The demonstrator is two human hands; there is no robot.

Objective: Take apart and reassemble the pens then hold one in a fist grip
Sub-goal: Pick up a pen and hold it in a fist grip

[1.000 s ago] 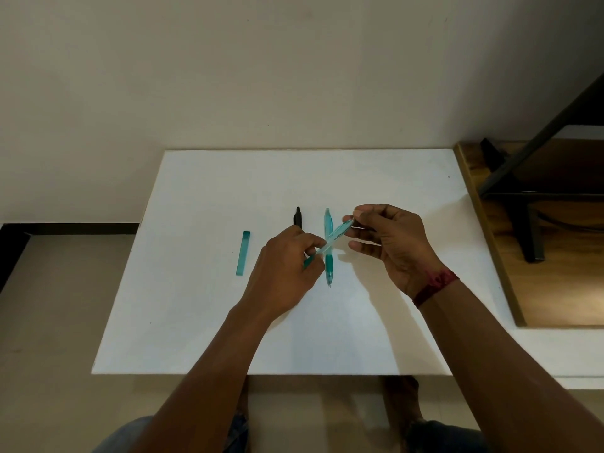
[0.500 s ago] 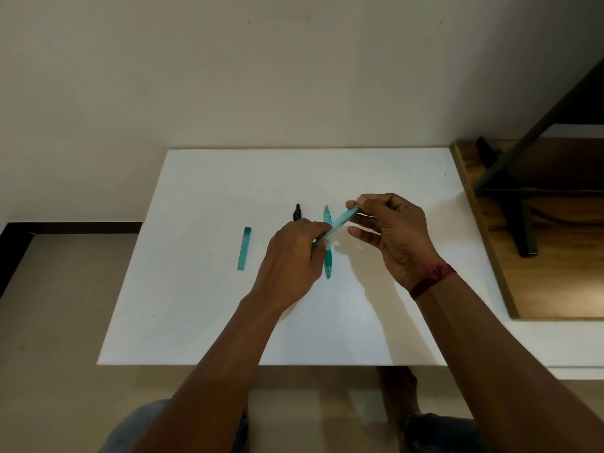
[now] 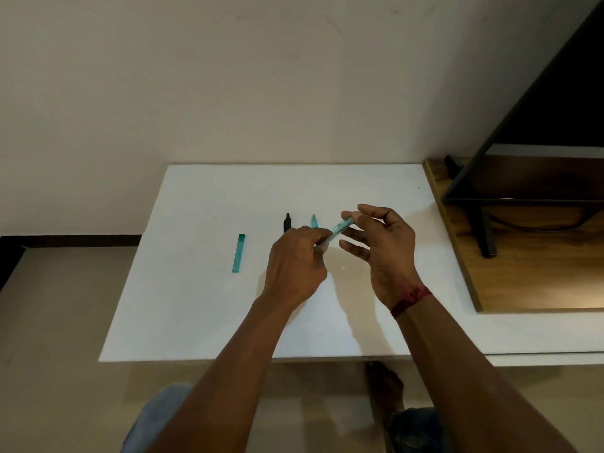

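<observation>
A translucent teal pen barrel is held slanted above the white table. My left hand pinches its lower end. My right hand holds its upper end between thumb and forefinger, the other fingers spread. A teal pen cap lies flat on the table to the left. Just beyond my left hand, a black pen and a second teal pen lie on the table, only their far tips showing; the rest is hidden by my hand.
A wooden shelf with a black metal frame adjoins the table's right edge. A plain wall stands behind the table. My knees and a foot show below the near edge.
Both hands have lifted slightly with the teal barrel, and my left hand now covers more of the teal pen lying on the table. My right fingers have spread more.
</observation>
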